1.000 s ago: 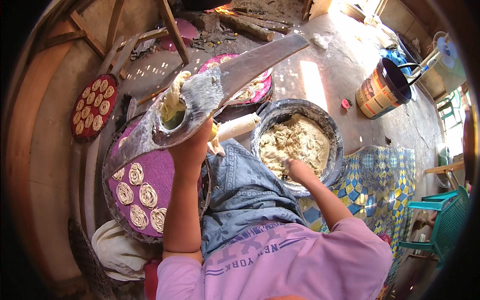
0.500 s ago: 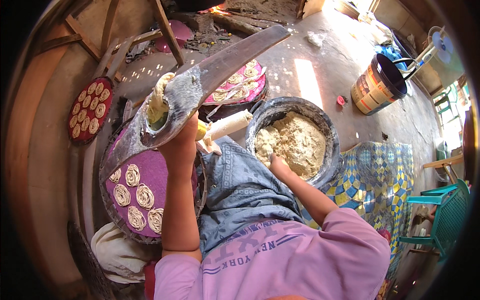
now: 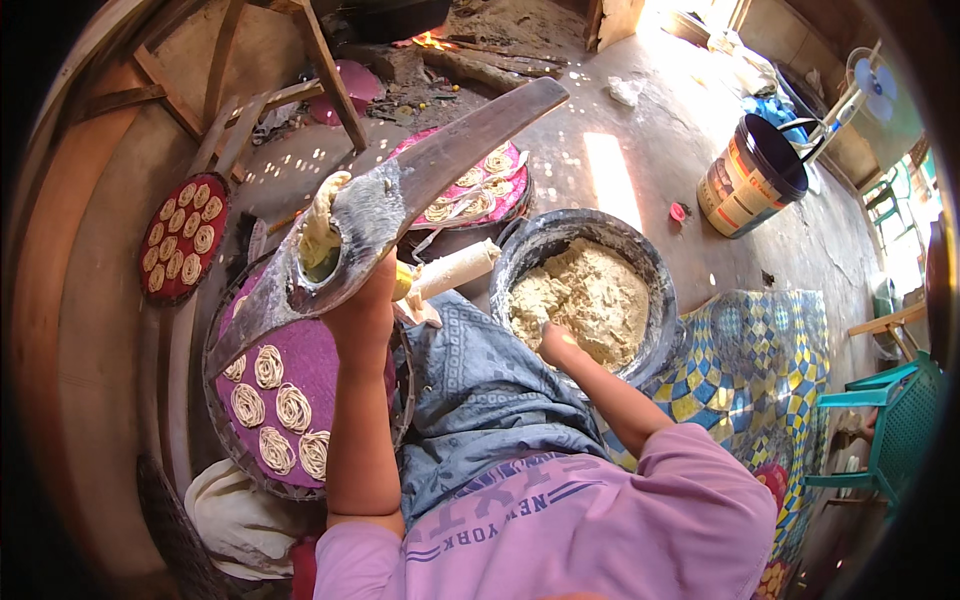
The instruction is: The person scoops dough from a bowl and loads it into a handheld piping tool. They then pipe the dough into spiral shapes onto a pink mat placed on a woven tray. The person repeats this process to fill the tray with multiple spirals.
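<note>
Blue patterned cloth (image 3: 475, 395) lies close by. Just beyond, the left hand (image 3: 362, 312) is under a floury, holed board (image 3: 385, 205), and the right hand (image 3: 560, 347) touches pale dough (image 3: 592, 295) inside a dark basin (image 3: 660, 335); how far either hand's fingers close, I cannot tell. Farther off, flames (image 3: 432, 41) burn beside logs (image 3: 470, 69).

This is looking like a rustic home kitchen or small food workshop: a wood fire (image 3: 432, 41) is burning near a dark pot (image 3: 400, 18), dough (image 3: 605, 300) is filling part of a tub (image 3: 661, 300) on the concrete floor (image 3: 650, 160), strand coils (image 3: 293, 408) are lying on a round purple tray (image 3: 315, 350), and a patterned mat (image 3: 740, 370) is spreading near a green chair (image 3: 905, 420).
</note>
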### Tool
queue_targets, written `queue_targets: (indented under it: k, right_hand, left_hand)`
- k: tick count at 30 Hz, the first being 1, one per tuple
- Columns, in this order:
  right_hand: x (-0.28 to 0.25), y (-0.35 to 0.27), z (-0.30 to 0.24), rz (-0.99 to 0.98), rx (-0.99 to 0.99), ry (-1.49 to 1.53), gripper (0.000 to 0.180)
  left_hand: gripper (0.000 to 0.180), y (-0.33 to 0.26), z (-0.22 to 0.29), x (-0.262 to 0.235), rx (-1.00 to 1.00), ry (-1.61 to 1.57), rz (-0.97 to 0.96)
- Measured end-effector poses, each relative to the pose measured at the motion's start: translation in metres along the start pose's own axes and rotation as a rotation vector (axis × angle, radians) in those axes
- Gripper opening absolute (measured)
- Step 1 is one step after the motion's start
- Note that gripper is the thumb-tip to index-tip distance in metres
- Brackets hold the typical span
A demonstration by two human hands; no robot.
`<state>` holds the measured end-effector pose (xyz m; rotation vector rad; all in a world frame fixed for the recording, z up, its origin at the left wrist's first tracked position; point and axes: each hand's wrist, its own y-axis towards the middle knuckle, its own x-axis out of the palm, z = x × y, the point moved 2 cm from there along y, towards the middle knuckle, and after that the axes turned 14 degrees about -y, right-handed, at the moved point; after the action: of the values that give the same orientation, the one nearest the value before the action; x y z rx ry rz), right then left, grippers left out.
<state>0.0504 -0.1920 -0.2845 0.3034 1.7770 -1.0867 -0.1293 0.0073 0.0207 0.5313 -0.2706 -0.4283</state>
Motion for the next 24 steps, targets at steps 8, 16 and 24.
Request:
queue_targets:
  k: [8, 16, 24]
  right_hand:
    - [-0.071, -0.029, 0.073, 0.137, -0.042, -0.099, 0.031]
    - [-0.001, 0.046, 0.028, 0.161, -0.06, 0.083, 0.031]
    - [-0.015, -0.059, 0.04, 0.023, -0.165, 0.204, 0.027]
  left_hand:
    - [0.031, 0.0, 0.001, 0.007, 0.092, 0.015, 0.056]
    - [0.035, -0.004, 0.003, 0.003, 0.123, 0.002, 0.035]
    - [0.055, 0.018, 0.041, 0.048, 0.352, 0.24, -0.121]
